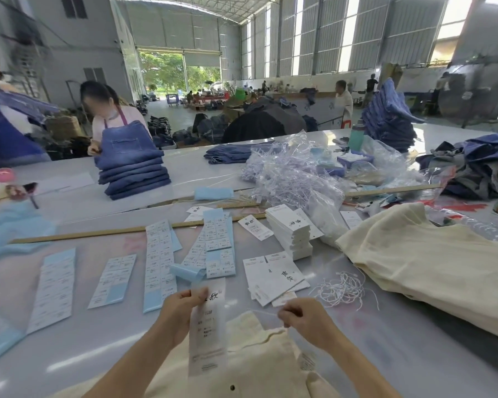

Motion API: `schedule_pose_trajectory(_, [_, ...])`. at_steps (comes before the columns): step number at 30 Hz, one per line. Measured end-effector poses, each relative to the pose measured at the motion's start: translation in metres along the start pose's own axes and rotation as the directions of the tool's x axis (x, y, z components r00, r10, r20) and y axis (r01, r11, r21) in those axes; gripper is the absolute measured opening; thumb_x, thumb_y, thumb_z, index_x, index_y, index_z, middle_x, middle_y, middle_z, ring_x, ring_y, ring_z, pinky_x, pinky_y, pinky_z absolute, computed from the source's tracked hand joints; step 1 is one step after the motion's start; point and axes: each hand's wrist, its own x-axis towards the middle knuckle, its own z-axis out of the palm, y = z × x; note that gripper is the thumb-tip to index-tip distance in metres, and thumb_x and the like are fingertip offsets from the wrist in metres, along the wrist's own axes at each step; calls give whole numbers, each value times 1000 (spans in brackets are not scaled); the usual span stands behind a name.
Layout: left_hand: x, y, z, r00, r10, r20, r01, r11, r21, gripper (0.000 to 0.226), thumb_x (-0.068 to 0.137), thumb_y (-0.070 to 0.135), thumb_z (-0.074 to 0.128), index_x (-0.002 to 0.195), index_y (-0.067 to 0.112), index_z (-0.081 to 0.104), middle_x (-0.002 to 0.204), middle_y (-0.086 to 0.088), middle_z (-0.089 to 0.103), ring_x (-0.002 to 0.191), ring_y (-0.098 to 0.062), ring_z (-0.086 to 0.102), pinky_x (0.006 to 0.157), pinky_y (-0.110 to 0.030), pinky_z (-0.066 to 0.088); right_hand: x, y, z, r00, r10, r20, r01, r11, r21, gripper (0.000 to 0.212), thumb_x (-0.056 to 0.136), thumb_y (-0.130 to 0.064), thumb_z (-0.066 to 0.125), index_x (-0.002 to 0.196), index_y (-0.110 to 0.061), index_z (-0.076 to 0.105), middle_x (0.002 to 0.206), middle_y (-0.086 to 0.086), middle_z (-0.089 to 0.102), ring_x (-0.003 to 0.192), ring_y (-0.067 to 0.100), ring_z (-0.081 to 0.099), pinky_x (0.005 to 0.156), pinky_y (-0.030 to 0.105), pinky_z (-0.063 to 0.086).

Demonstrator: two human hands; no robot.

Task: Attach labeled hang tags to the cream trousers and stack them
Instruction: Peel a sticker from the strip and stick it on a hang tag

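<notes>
While the head camera looks down over a grey table (357, 369), the left hand (181, 308) pinches a long white hang tag (209, 334) near its top between thumb and curled fingers, so that the tag hangs upright over the cream trousers (259, 366) lying at the near edge. Just to the right, the right hand (305, 318) pinches a thin white string (263, 313) that runs leftward toward the tag; whether the string passes through the tag cannot be told. Beyond the hands lie several sticker sheets (158, 259) on blue backing, a loose spread of white tags (273, 275), and a neat tag stack (292, 234). A tangle of white strings (342, 288) lies right of the spread tags. More cream trousers form a cream pile (431, 271) at the right. Farther back stand a stack of folded jeans (133, 173), a heap of clear plastic bags (293, 173) and a long wooden stick (98, 232).
</notes>
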Motion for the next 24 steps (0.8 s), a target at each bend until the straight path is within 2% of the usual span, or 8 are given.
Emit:
schedule_pose_trajectory(2, [-7,-1,-8,1000,19,-13,-18,1000,18,14,82,6,66,90,-6,65,79,-17,69,66,-30,63,54,-35,53,-5,-2,-5,999,17,-35,-15,998,61,32,87,-10,63,57,-23,61,52,-11,59,47,-3,48,54,10,37])
schedule_pose_trajectory(5, [-18,-7,-12,999,35,-6,-35,998,50,17,82,8,67,91,-7,65,83,-19,68,70,-31,63,63,-38,52,-11,-12,-3,986,58,-159,3,932,363,23,89,-4,60,67,-9,67,59,-4,67,52,4,55,53,11,42])
schedule_pose_trajectory(8, [-33,-17,-9,998,32,46,-36,994,98,10,84,7,66,79,-2,68,72,-14,70,60,-25,66,53,-32,52,-15,-27,2,970,152,-189,40,667,744,18,91,-5,57,82,1,71,76,9,74,68,11,69,57,14,49])
schedule_pose_trajectory(11, [-49,-31,-2,994,-32,108,18,991,130,24,84,5,67,60,5,66,58,-8,66,48,-18,63,43,-23,47,-21,-46,5,984,162,-68,9,340,940,24,91,-6,55,74,-2,73,76,15,72,68,16,70,56,19,52])
schedule_pose_trajectory(14, [-68,-44,2,974,-91,207,52,981,188,14,82,10,68,71,2,69,71,-15,68,58,-23,65,52,-28,50,-32,-55,11,983,169,-71,28,244,969,22,85,-3,61,66,-4,71,65,11,66,51,11,59,46,17,47])
schedule_pose_trajectory(17, [-82,-54,2,956,-97,278,41,979,201,20,82,10,68,91,-8,70,85,-22,70,68,-28,66,60,-32,52,-44,-54,19,980,175,-95,35,319,947,7,79,-2,66,73,-1,69,59,9,64,43,8,49,42,14,41])
schedule_pose_trajectory(21, [-98,-61,4,952,-51,300,-19,974,224,31,74,16,73,97,-5,70,88,-21,71,73,-27,66,66,-33,52,-65,-39,33,982,120,-145,8,742,671,8,82,2,67,76,0,72,57,5,62,47,9,42,46,15,36])
schedule_pose_trajectory(24, [-110,-67,6,932,-33,361,-43,979,200,35,70,18,74,97,-4,71,89,-21,71,74,-27,66,67,-33,51,-82,-31,48,997,70,-32,-42,838,544,20,81,8,64,79,-8,75,69,11,66,55,10,51,56,17,43])
